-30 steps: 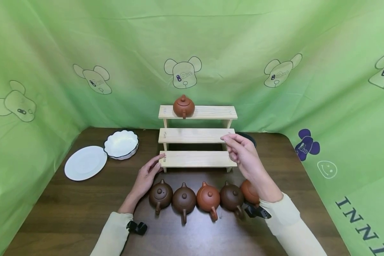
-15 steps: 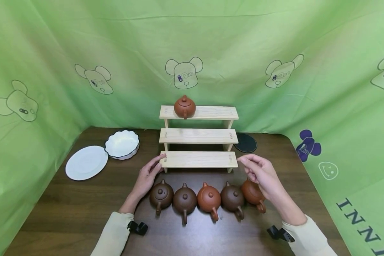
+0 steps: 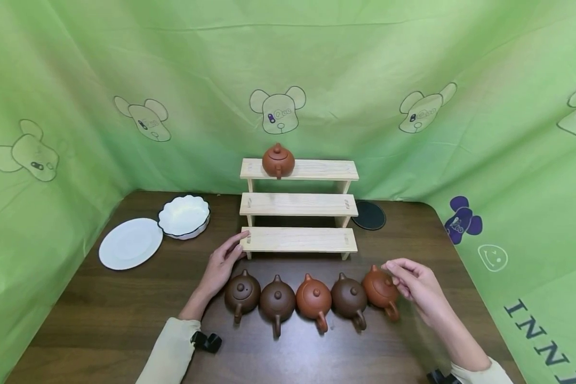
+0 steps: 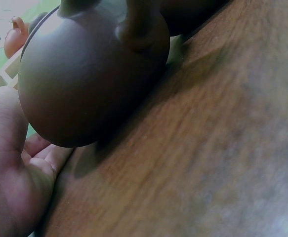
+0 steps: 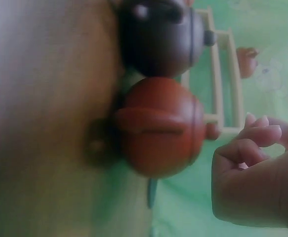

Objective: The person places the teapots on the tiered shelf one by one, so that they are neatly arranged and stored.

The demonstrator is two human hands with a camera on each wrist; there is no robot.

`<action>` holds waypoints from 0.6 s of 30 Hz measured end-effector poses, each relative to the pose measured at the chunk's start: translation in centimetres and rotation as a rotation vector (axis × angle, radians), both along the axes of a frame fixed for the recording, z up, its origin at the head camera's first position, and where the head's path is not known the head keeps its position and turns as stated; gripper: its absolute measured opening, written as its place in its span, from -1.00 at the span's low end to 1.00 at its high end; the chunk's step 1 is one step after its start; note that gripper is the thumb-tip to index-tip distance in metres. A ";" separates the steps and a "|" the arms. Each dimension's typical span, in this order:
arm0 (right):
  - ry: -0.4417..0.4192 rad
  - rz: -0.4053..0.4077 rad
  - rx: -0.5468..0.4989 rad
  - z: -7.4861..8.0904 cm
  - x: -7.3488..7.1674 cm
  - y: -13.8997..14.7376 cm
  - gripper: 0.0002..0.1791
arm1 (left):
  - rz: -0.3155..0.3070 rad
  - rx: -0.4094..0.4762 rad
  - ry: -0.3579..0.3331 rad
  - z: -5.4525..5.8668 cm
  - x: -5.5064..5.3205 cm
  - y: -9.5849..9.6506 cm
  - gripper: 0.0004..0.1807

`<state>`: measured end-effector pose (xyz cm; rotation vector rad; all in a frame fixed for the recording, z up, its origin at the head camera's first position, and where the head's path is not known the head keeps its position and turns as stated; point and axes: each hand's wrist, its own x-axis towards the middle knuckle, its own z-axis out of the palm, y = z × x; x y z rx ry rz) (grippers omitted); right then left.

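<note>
My left hand (image 3: pixel 220 266) touches the left end of the lowest board of a wooden three-tier display stand (image 3: pixel 298 240). Just below that wrist sits a dark brown teapot (image 3: pixel 242 293), large in the left wrist view. Empty and loosely curled, my right hand (image 3: pixel 418 285) hovers beside the rightmost reddish teapot (image 3: pixel 379 287), its fingertips overlapping the lid area in the head view. Between these two teapots stand a dark teapot (image 3: pixel 277 301), an orange-red teapot (image 3: pixel 313 296) and another dark teapot (image 3: pixel 348 296). One reddish teapot (image 3: pixel 278 161) rests on the top board.
To the left lie a white oval plate (image 3: pixel 130 244) and a white scalloped bowl (image 3: pixel 184 214). A round black mat (image 3: pixel 369 215) lies right of the stand. Green printed curtains (image 3: pixel 192 106) hang around the brown wooden table (image 3: pixel 278 362).
My right hand has moved down and to the right, from over the stand's middle board to beside the rightmost teapot. My left hand has stayed at the stand's left end.
</note>
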<state>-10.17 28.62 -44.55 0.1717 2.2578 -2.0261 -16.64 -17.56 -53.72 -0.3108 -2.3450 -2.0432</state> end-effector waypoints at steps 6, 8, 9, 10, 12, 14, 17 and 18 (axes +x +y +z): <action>-0.063 -0.027 0.032 -1.2 1.1 1.3 -0.79 | -0.005 0.013 0.005 0.0 -0.1 0.0 -0.54; -0.080 -0.034 0.049 -1.5 1.4 1.8 -0.80 | -0.006 0.014 0.006 -0.1 -0.1 0.0 -0.54; -0.087 -0.037 0.061 -1.6 1.5 2.1 -0.81 | -0.005 0.012 0.006 -0.1 -0.1 0.0 -0.54; -0.095 -0.037 0.076 -1.8 1.7 2.3 -0.82 | -0.005 0.011 0.010 -0.1 -0.1 0.0 -0.54; -0.107 -0.030 0.098 -2.1 1.9 2.7 -0.83 | 0.000 0.012 0.012 0.0 0.0 0.0 -0.54; -0.123 -0.024 0.125 -2.4 2.2 3.0 -0.83 | -0.002 0.019 0.023 -0.1 0.0 -0.1 -0.54; -0.146 -0.003 0.157 -2.8 2.6 3.4 -0.84 | -0.013 0.030 0.070 -0.8 -0.2 -0.3 -0.54; -0.151 0.006 0.169 -3.0 2.7 3.5 -0.84 | -0.020 0.034 0.090 -1.1 -0.3 -0.4 -0.54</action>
